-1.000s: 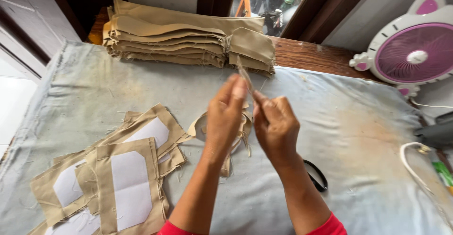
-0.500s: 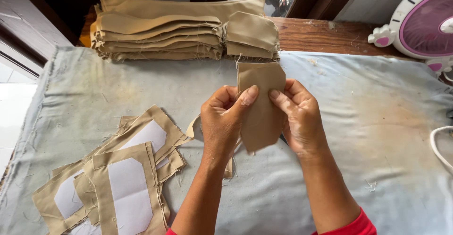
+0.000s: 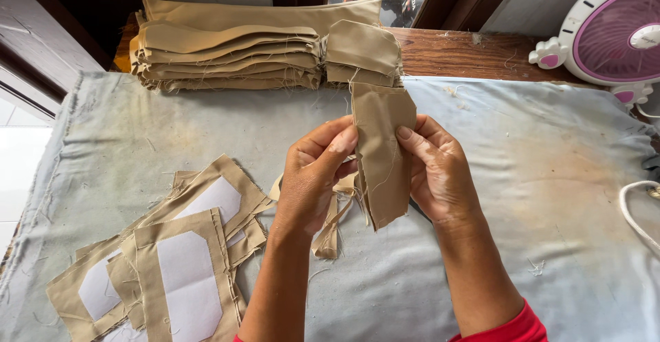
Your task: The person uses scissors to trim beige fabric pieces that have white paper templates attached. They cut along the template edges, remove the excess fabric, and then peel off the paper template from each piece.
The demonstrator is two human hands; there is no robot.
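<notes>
Holding a tan fabric piece [image 3: 382,153] upright above the middle of the surface [image 3: 522,156], both hands are gripping it from opposite sides. The left hand [image 3: 317,177] is pinching the piece's left edge, thumb pressing on the front near the top and fingers curling behind. The right hand [image 3: 436,170] is closing on the right edge, thumb lying across the front and fingers wrapping around the back. The piece is standing taller than it is wide, its edges fraying with loose threads, and its lower end is hanging free just above the cloth. A narrow tan strip [image 3: 328,228] is dangling below the left hand, its end touching the surface.

A pale grey cloth is covering the surface. Near its front left corner, several cut tan pieces with white interfacing [image 3: 180,277] are lying overlapped, well apart from the hands. Along the far edge, a stack of folded tan fabric [image 3: 227,50] is sitting, with a smaller folded bundle [image 3: 363,52] leaning just beside it. A white and pink fan [image 3: 612,29] is standing at the far right, and a white cable [image 3: 636,215] is curving along the right edge.
</notes>
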